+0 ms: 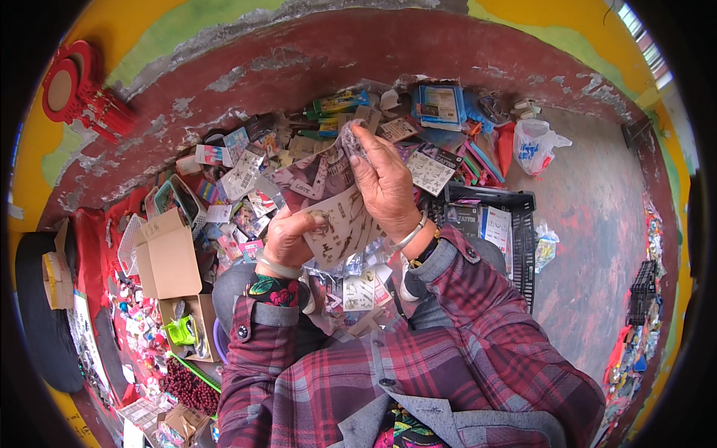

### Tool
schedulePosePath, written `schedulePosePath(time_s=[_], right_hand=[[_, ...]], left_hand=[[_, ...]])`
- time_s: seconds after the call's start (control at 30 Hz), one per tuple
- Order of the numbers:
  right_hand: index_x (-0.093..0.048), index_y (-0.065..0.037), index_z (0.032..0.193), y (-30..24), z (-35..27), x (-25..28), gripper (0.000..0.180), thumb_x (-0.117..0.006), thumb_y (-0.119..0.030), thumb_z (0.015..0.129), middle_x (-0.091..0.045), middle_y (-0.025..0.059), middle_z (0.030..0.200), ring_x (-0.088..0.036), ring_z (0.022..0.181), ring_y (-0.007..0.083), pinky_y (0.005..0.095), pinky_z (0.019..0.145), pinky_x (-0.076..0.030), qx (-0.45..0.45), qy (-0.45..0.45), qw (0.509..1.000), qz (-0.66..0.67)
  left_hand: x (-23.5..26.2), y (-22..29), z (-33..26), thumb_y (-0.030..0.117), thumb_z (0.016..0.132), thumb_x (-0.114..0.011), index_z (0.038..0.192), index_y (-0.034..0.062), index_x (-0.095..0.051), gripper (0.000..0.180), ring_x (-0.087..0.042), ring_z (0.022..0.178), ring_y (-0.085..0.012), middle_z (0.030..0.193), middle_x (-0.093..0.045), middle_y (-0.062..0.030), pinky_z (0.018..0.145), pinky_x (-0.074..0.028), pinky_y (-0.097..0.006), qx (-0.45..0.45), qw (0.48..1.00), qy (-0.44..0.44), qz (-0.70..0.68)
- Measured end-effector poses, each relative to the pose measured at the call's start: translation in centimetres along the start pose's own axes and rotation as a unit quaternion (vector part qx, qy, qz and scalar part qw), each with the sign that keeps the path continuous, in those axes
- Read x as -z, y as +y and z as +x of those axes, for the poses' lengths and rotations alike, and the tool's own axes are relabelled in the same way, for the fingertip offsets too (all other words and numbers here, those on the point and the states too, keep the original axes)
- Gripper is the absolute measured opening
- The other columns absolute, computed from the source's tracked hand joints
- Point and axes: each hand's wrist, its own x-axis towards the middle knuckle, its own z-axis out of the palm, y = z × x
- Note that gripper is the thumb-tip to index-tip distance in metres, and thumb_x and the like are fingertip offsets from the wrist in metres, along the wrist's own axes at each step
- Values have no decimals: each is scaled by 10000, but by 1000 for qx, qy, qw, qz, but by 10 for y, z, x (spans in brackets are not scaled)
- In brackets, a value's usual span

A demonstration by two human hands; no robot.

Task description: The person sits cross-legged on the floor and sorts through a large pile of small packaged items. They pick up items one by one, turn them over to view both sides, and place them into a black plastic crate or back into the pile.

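In front of my body I hold a temporary tattoo sheet [340, 233], pale with dark designs below and a dark pinkish picture above. My left hand [287, 237] pinches its left edge, thumb on top. Higher up on the right, the fingers of my right hand [388, 183] are together against crinkled clear plastic [349, 143] at the sheet's top. Whether the plastic encloses the whole sheet, I cannot tell. Another tattoo sheet [358, 291] lies below, between my knees. Just beyond my right hand rests a pale patterned tattoo card [429, 173].
Packets and cards are heaped against the red wall [388, 52]. A black plastic crate [523, 257] stands by my right knee, with a white plastic bag [536, 145] farther off. To my left are an open cardboard box [170, 254], a green-edged basket [179, 201] and dark red beads [190, 384].
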Motion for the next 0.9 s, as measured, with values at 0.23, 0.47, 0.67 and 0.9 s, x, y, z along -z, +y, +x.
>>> schedulePosePath(time_s=[0.23, 0.47, 0.67, 0.9], right_hand=[[-480, -26, 1207, 7, -1, 2, 380, -529, -45, 831, -554, 158, 1106, -528, 1017, 297, 350, 843, -425, -13, 9, 1000, -17], [-489, -50, 1220, -14, -30, -21, 450, -522, -53, 771, -533, 127, 1178, -492, 1110, 279, 381, 883, -368, 146, -115, 980, -72], [-489, -74, 1232, -34, -50, -31, 457, -528, -122, 779, -491, 110, 1249, -427, 1197, 255, 393, 960, -259, 170, -247, 953, -46], [-467, -88, 1241, -15, -26, -19, 473, -540, -257, 805, -476, 104, 1250, -402, 1199, 239, 434, 958, -237, 141, -131, 960, -203]], left_hand=[[-12, 14, 9, 165, 785, -473, 1111, -128, -490, 439, -566, 988, -309, 1082, -568, -229, 904, -424, -382, 143, 897, 57, -414], [-10, 7, 15, 273, 885, -408, 1143, -49, -494, 422, -549, 1018, -300, 1117, -562, -177, 927, -396, -397, 71, 807, 74, -582], [4, 3, 18, 392, 915, -383, 1107, -5, -532, 465, -582, 933, -295, 1040, -601, -159, 873, -433, -395, 23, 824, 74, -561], [-8, 15, 24, 346, 935, -338, 1253, 9, -416, 470, -467, 1137, -321, 1243, -479, -177, 998, -325, -436, -23, 798, 118, -590]])
